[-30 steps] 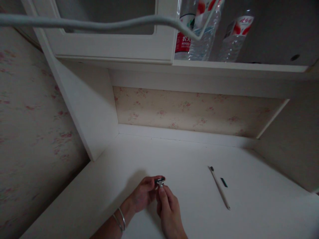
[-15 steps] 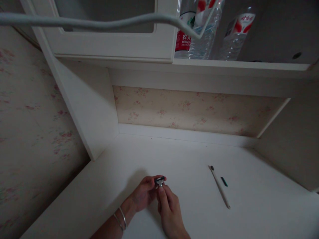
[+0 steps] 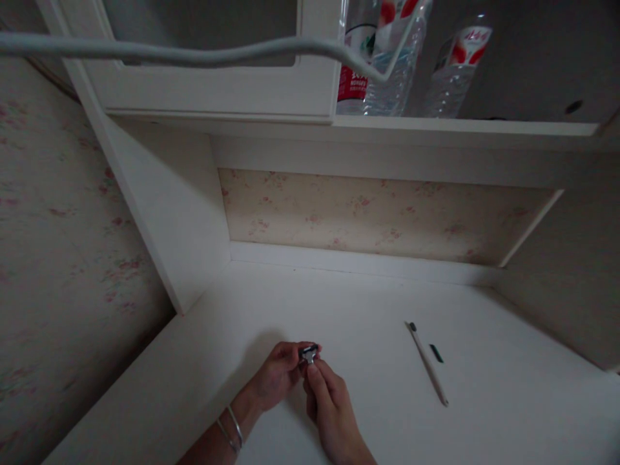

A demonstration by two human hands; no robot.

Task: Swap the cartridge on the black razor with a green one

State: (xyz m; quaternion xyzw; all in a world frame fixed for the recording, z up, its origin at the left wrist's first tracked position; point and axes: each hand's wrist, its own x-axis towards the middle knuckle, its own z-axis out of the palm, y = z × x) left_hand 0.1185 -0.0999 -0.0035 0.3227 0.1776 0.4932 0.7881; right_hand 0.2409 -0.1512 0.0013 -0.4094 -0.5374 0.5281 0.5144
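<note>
Both hands meet low in the middle over the white desk, on a small razor (image 3: 309, 354) with a black head and a silver T-shaped neck. My left hand (image 3: 277, 378), with two silver bangles at the wrist, pinches the razor's black head from the left. My right hand (image 3: 330, 403) is closed just below, thumb and fingers gripping the silver neck. Any handle under the neck is hidden by the right hand. To the right lies a slim pale toothbrush (image 3: 428, 365) with a dark head, and beside it a short dark green strip (image 3: 436, 353).
The desk (image 3: 368, 323) has a white side panel (image 3: 169, 213) at left. Above hangs a cabinet (image 3: 217, 90), with several plastic bottles (image 3: 455, 71) on its shelf. A pale bent rod (image 3: 208, 55) crosses the upper view in front of it.
The razor head has tipped slightly between my fingers, and both hands have barely shifted left. The toothbrush and the green strip lie where they were.
</note>
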